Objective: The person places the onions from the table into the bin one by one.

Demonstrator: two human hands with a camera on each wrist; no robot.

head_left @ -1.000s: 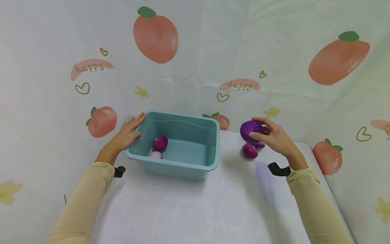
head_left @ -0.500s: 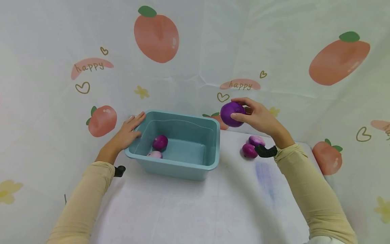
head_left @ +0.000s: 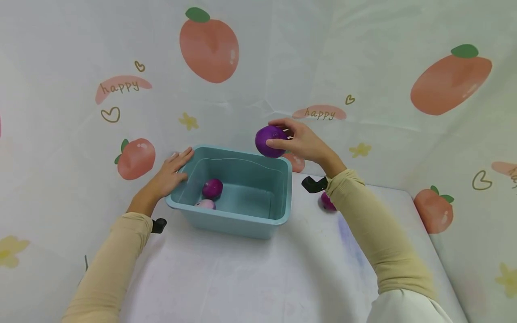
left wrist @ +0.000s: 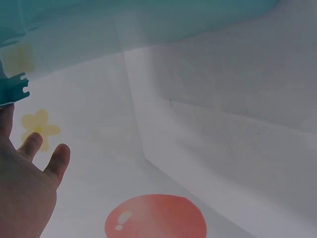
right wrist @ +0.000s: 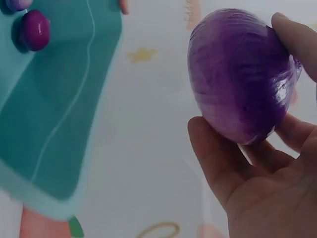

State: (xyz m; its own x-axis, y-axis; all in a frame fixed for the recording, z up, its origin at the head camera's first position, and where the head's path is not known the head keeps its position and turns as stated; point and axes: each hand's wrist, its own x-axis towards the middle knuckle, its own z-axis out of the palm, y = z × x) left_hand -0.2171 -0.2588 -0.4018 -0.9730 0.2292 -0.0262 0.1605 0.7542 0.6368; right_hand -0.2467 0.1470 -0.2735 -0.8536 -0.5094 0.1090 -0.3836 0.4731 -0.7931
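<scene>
My right hand (head_left: 300, 141) grips a large glossy purple onion-shaped piece (head_left: 269, 141) between thumb and fingers, up over the far right corner of the teal plastic bin (head_left: 230, 228). Up close in the right wrist view, the purple piece (right wrist: 240, 74) shows fine lines and a paler side. My left hand (head_left: 167, 176) rests on the bin's left rim with fingers extended; the left wrist view has its fingers (left wrist: 59, 161) spread near the bin's edge. Inside the bin lie a dark magenta round piece (head_left: 212, 189) and a pale pink one (head_left: 206, 204), partly hidden by the near wall.
Another magenta piece (head_left: 327, 202) lies on the white table (head_left: 226, 278) right of the bin, partly covered by my right sleeve. Behind the table hangs a white cloth (head_left: 250, 54) printed with peaches. Black wrist mounts (head_left: 314, 184) stick out from both wrists.
My right hand has lifted the purple piece off the right side of the table and carried it up and left to the bin. My left hand stays on the rim.
</scene>
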